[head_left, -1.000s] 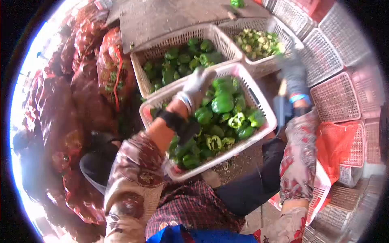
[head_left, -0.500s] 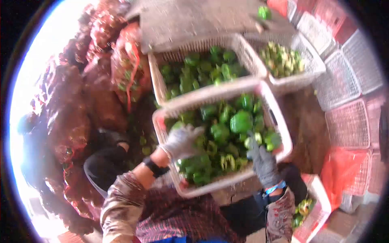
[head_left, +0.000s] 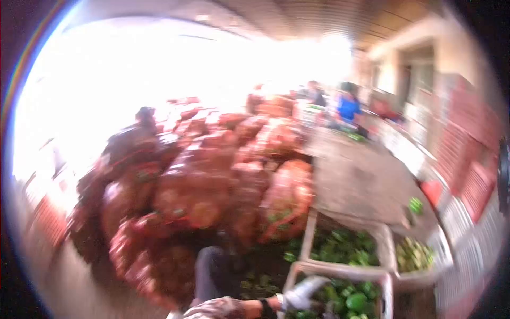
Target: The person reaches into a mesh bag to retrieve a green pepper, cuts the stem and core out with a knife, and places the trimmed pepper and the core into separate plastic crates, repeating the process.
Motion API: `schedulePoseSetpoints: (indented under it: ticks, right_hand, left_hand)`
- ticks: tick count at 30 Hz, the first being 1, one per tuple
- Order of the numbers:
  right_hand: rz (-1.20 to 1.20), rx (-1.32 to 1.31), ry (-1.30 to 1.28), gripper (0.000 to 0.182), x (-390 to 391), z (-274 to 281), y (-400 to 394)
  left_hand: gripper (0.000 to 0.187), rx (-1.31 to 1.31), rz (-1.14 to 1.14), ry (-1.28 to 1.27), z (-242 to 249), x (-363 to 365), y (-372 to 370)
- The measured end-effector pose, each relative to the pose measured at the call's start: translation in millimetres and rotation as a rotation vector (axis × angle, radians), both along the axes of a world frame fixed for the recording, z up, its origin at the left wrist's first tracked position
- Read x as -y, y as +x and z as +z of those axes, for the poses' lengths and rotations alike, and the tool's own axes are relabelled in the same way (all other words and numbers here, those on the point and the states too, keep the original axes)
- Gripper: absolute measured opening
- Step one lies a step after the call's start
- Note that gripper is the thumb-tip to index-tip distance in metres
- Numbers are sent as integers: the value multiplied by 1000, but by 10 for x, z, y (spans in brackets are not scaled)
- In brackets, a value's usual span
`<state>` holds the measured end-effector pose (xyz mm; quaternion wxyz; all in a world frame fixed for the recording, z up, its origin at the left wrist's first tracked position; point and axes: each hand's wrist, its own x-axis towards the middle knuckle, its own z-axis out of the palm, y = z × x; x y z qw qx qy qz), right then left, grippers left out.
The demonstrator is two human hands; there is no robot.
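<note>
Your left grip (head_left: pixel 304 294), in a pale glove, is down among the green peppers (head_left: pixel 357 302) at the left side of the near crate (head_left: pixel 389 299); blur hides the fingertips, so I cannot tell whether it is closed on one, and I cannot tell your right grip's state either. A black band (head_left: pixel 267 308) circles the wrist just behind that glove, with your patterned sleeve (head_left: pixel 219 308) behind it. Left of the grip rises a dark trouser leg (head_left: pixel 210 274). Just beyond the grip, a second crate (head_left: pixel 391 247) holds more peppers, and to its right a third crate (head_left: pixel 449 257) holds pale cut pieces (head_left: pixel 414 255). Farther on, to the grip's left, red net sacks (head_left: pixel 196 191) lie heaped. Straight past the second crate stretches the worktop (head_left: pixel 361 181), a lone pepper (head_left: pixel 416 205) near its right edge. Farthest ahead of the grip, a person in blue (head_left: pixel 348 109) is by the worktop's far end.
</note>
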<state>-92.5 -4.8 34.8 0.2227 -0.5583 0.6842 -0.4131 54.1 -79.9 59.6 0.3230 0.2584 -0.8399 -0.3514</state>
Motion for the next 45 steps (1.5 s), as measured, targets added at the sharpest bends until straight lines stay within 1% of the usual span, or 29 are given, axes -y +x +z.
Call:
schedulePoseSetpoints:
  ticks: [1, 2, 3, 4, 5, 7, 8, 9, 10, 13, 16, 18, 19, 21, 22, 24, 25, 29, 32, 33, 34, 35, 37, 38, 40, 42, 43, 44, 45]
  right_hand:
    - [22, 6, -18, 33, 4, 85, 96]
    - [59, 5, -25, 33, 50, 122, 213]
    - [53, 9, -40, 33, 17, 183, 244]
    - [66, 12, -46, 32, 32, 203, 307]
    - [81, 17, -41, 32, 23, 226, 354]
    - [93, 25, -30, 31, -7, 264, 442]
    - [91, 28, -26, 30, -27, 273, 470]
    - [94, 38, -30, 30, -41, 261, 491]
    - [87, 51, -27, 30, -35, 268, 441]
    - [16, 128, -32, 28, -77, 114, 373]
    - [-94, 258, -42, 27, -116, -55, 335]
    - [-170, 380, -81, 26, -127, 27, 243]
    - [-185, 425, -115, 26, -121, 138, 202]
    - [-162, 427, -131, 25, -194, 476, 164]
    - [-72, 340, -96, 22, -199, 734, 142]
    - [61, 128, -92, 20, -294, 1211, 354]
    - [107, -16, -157, 19, -296, 1327, 454]
    - [71, -208, -202, 19, -286, 1097, 570]
    - [43, -307, -86, 19, -325, 978, 556]
    - [45, -222, -45, 20, -323, 914, 535]
    - [45, -137, 0, 20, -340, 822, 510]
    - [57, -217, 13, 21, -372, 739, 511]
    - [79, -376, 33, 24, -435, 574, 513]
    - [60, -459, -119, 25, -492, 581, 521]
    - [-8, -188, -179, 29, -504, 417, 496]
    - [6, -150, -145, 28, -535, 380, 445]
    - [11, -131, -134, 27, -525, 391, 419]
    - [-8, -244, 46, 29, -553, 271, 380]
    - [50, -262, 527, 31, -553, 146, 314]
  left_hand:
    - [75, -29, -5, -74, 211, -198, -6]
    - [46, -128, -43, -344, 427, -319, 45]
    - [57, -253, -113, -222, 487, -402, 69]
    - [62, -343, -72, -138, 569, -452, 46]
    - [66, -433, 1, 482, 624, -652, 80]
    - [66, -477, 190, 380, 5, -443, -4]
    - [60, -299, 204, -357, -525, -385, 53]
    - [52, -429, 145, -531, -264, -467, 213]
    - [62, -561, 413, -19, -41, -567, 262]
    - [56, -364, 232, 695, -203, -411, 277]
    - [48, -649, 41, 1000, 92, -445, 327]
    - [50, -625, 179, 867, 123, -260, 301]
    - [55, -642, 186, 520, 84, -120, 311]
    - [68, -652, 196, 598, 250, -5, 348]
    - [72, -732, 134, 552, 536, -101, 348]
    - [81, -702, 157, 437, 659, -95, 352]
    - [87, -729, 97, 482, 663, -104, 344]
    - [93, -622, 196, 243, 475, -137, 302]
    - [92, -569, 214, 292, 402, -165, 304]
    - [89, -590, 205, 269, 243, -138, 280]
    - [87, -614, 217, 314, 256, -152, 251]
    - [85, -638, 229, 361, 325, -180, 206]
    - [81, -870, 222, 684, 546, -242, 105]
    - [79, -808, 222, 609, 514, -213, 74]
    - [77, -714, 195, 474, 267, -109, 25]
    - [77, -667, 264, 424, 169, -80, -53]
    - [69, -607, 399, 270, 329, -81, -80]
    - [65, -878, 375, 673, 288, -44, -141]
    - [61, -1141, 324, 1076, 238, 7, -197]
